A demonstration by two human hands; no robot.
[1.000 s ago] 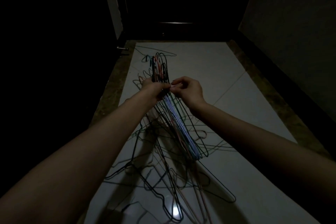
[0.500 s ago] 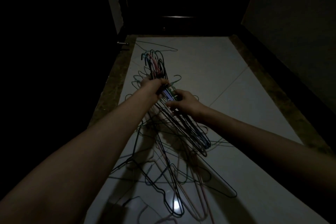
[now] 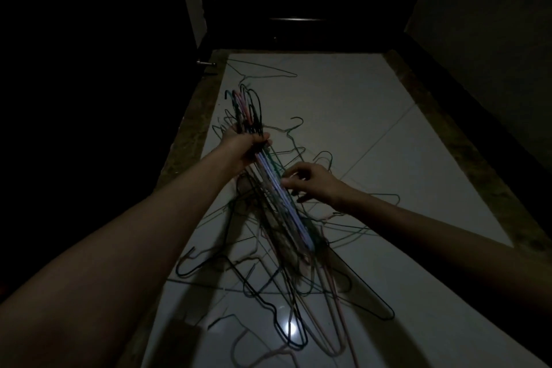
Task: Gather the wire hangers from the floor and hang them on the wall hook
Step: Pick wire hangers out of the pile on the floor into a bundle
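The left hand point(image 3: 243, 148) has its fingers curled round a bundle of wire hangers point(image 3: 277, 188), gripping just below the hook ends, which fan out above the fist. The right hand point(image 3: 313, 184) reaches in beside the bundle with its fingers loosely bent; the dim light hides whether they pinch a wire or only touch it. More loose hangers point(image 3: 283, 293) lie tangled on the pale tiled floor point(image 3: 373, 128); where one wire ends and another begins is hard to make out. Everything left of the floor is lost in darkness.
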